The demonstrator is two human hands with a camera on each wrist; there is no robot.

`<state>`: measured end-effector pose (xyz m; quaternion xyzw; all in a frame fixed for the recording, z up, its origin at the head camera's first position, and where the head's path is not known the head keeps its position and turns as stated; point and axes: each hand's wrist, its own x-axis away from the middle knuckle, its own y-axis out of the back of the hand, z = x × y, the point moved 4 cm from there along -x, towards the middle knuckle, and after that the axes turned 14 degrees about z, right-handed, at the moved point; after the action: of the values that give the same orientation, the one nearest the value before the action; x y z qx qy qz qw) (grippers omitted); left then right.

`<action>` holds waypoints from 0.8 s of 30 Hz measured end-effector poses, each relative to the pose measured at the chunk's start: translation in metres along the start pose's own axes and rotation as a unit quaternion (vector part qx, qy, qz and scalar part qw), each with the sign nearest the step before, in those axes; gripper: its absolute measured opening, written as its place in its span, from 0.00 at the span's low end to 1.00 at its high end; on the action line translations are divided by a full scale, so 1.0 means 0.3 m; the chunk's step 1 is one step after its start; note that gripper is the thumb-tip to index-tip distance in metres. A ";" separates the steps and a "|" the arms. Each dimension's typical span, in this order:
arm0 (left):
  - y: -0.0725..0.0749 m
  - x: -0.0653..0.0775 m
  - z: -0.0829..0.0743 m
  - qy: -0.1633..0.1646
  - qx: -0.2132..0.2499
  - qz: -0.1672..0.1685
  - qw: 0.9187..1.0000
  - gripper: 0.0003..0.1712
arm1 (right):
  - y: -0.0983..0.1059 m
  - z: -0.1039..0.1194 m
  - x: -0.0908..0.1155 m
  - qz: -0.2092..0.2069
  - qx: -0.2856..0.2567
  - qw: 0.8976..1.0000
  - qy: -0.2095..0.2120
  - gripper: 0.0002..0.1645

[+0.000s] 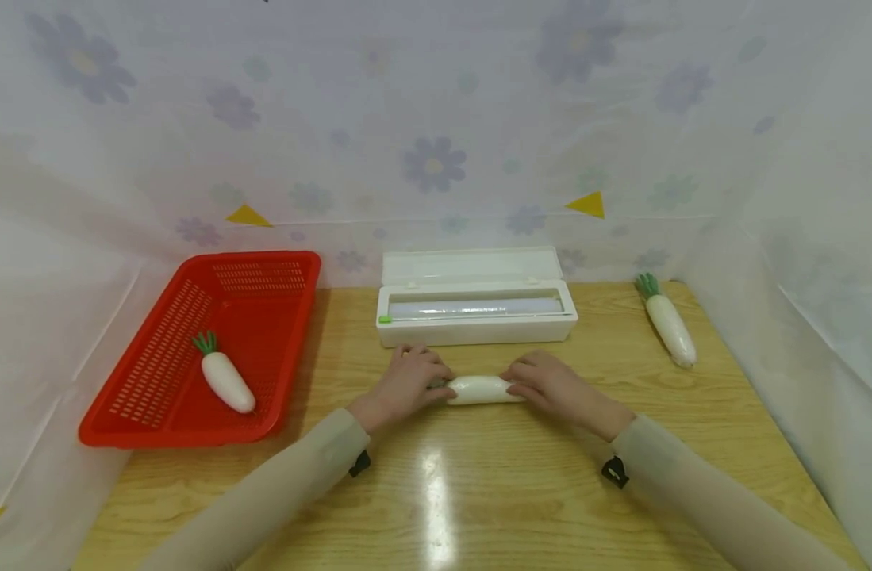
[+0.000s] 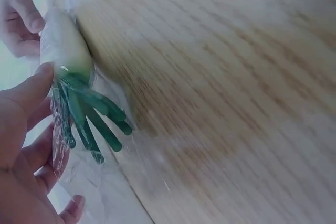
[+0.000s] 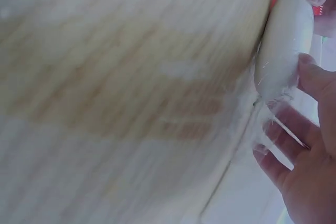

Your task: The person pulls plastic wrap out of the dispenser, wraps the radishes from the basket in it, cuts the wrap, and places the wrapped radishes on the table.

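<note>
A white radish (image 1: 481, 389) with green leaves (image 2: 86, 108) lies crosswise in front of me, wrapped in clear plastic film (image 2: 59, 145). My left hand (image 1: 412, 378) holds its leafy end, thumb on the body by the leaves and fingers behind the loose film. At the tapered end, my right hand (image 1: 550, 387) grips it with the thumb on top and fingers under the film (image 3: 270, 129). Just beyond the hands stands a white cling film box (image 1: 477, 333), lid raised, with a film roll (image 1: 476, 308) inside and a green slider (image 1: 385, 319) at its left end.
To the left is a red plastic basket (image 1: 284, 396) with an unwrapped white radish (image 1: 226, 381) in it. Another white radish (image 1: 670, 327), shiny with film, lies at the far right of the wooden table (image 1: 521, 507). Flower-patterned sheeting (image 1: 436, 95) closes off the back and sides.
</note>
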<state>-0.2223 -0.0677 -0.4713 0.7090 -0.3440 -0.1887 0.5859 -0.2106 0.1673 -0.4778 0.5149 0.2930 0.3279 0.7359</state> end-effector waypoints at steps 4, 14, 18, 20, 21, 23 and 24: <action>0.000 -0.007 0.002 -0.001 0.022 0.006 1.000 0.21 | 0.000 -0.003 -0.011 -0.020 0.024 0.999 0.002 0.13; 0.001 -0.006 0.000 0.008 0.001 -0.017 1.000 0.15 | 0.008 0.003 -0.035 -0.025 0.046 0.999 -0.008 0.10; 0.002 -0.011 -0.002 0.024 -0.030 -0.012 0.999 0.18 | 0.004 0.002 -0.044 -0.007 0.063 0.997 -0.032 0.18; -0.001 -0.014 -0.004 0.035 -0.040 -0.007 0.999 0.21 | 0.000 0.001 -0.048 0.009 0.070 0.996 -0.049 0.22; -0.002 -0.016 -0.005 0.039 -0.042 -0.006 0.998 0.23 | -0.002 0.000 -0.049 0.016 0.074 0.996 -0.056 0.23; -0.006 -0.020 -0.009 0.046 -0.054 -0.001 0.997 0.26 | -0.006 -0.002 -0.050 0.027 0.080 0.994 -0.066 0.24; -0.006 -0.021 -0.011 0.048 -0.061 -0.001 0.997 0.28 | -0.007 -0.003 -0.050 0.030 0.079 0.994 -0.070 0.24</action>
<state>-0.2238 -0.0608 -0.4729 0.6805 -0.3024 -0.1755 0.6439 -0.2202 0.1556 -0.4787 0.6012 0.2505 0.2891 0.7015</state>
